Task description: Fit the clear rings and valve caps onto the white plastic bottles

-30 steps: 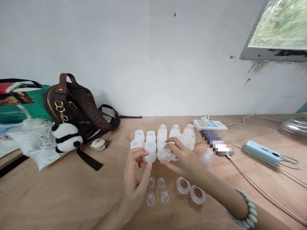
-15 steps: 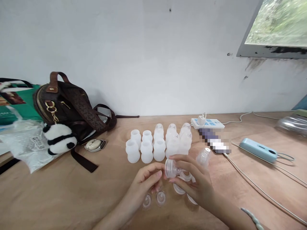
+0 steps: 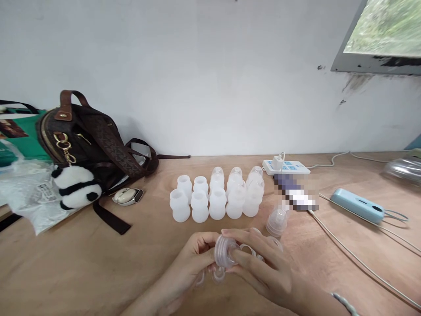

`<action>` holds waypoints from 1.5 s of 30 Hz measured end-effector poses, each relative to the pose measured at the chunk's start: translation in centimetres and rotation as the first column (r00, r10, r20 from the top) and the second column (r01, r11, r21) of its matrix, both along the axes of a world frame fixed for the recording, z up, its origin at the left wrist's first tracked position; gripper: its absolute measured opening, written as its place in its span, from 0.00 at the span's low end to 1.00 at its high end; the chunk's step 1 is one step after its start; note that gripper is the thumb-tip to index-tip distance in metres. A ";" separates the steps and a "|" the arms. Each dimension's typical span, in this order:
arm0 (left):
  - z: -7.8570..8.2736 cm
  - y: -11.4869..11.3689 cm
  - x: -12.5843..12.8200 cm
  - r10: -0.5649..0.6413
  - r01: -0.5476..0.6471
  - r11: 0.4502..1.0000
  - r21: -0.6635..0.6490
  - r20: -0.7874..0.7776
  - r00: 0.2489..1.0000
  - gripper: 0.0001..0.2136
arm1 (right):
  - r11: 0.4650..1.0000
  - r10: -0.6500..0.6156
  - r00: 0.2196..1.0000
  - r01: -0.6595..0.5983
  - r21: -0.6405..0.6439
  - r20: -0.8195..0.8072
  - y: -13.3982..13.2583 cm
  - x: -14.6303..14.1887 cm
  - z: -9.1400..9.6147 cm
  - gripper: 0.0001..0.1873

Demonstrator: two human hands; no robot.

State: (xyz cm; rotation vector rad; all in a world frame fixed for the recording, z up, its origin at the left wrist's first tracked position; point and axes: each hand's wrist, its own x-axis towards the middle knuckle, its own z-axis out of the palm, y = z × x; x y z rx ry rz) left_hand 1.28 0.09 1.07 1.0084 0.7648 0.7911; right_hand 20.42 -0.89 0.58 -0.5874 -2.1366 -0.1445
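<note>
Both hands meet over the front of the table on a clear ribbed bottle collar [image 3: 221, 251] with a soft clear nipple in it. My left hand [image 3: 194, 261] grips the collar's left side, its thumb at the opening. From the right, my right hand [image 3: 269, 265] closes on the nipple side with fingers pressed against it, hiding part of the piece. Loose clear nipples [image 3: 219, 274] lie below the hands. More clear rings [image 3: 248, 250] lie behind the right fingers, partly covered. Beyond stand two rows of frosted white baby bottles [image 3: 181, 208], some topped with clear caps [image 3: 258, 177].
A clear domed cap [image 3: 276, 223] stands right of the bottles. Further right are a power strip [image 3: 286, 166], a phone [image 3: 292, 193] with its cable, and a blue device [image 3: 357, 205]. Left are a backpack [image 3: 95, 136], a panda plush [image 3: 77, 188] and a watch [image 3: 128, 196].
The collar has moved down and left and turned, its opening now against my left thumb. My right fingers have shifted left over the nipple. The view has tilted slightly.
</note>
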 end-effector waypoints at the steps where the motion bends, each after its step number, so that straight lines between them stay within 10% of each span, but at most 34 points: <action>1: 0.1 0.0 -0.1 -0.009 0.009 1.000 -0.020 -0.004 1.000 0.13 | 1.000 0.012 1.000 -0.012 -0.008 0.011 -0.1 0.0 0.2 0.06; 12: 0.7 -1.1 -0.1 -0.046 0.056 0.987 -0.147 0.073 0.996 0.12 | 0.921 0.113 0.981 -0.162 -0.354 -0.155 -0.3 -0.2 0.5 0.20; 22: 1.4 -0.2 -0.6 -0.150 0.160 0.987 -0.021 0.241 0.959 0.16 | 0.551 -0.005 0.717 -0.579 -0.601 -0.697 0.6 0.0 1.7 0.20; 26: 2.1 1.6 -3.1 -0.063 0.049 0.994 0.095 0.157 0.986 0.13 | 0.703 -0.126 0.596 -0.510 -0.495 -0.793 2.6 3.3 4.9 0.11; 30: 3.0 3.2 -6.1 0.070 -0.058 0.960 0.275 -0.034 0.997 0.12 | 0.830 -0.262 0.752 -0.144 -0.538 -0.605 2.6 6.0 6.1 0.13; 35: 1.4 3.8 -9.2 -0.025 0.209 0.916 0.343 -0.471 0.882 0.14 | 0.852 -0.300 0.953 0.243 -0.463 -0.051 1.2 6.9 3.7 0.17; 40: -1.3 3.5 -10.7 -0.059 0.384 0.882 0.272 -0.746 0.663 0.15 | 0.853 -0.210 0.946 0.301 -0.427 0.247 0.7 6.9 0.7 0.14; 45: -2.0 3.4 -9.8 0.067 0.382 0.850 0.363 -0.794 0.604 0.15 | 0.849 -0.161 0.920 0.314 -0.426 0.357 0.9 6.2 -0.4 0.17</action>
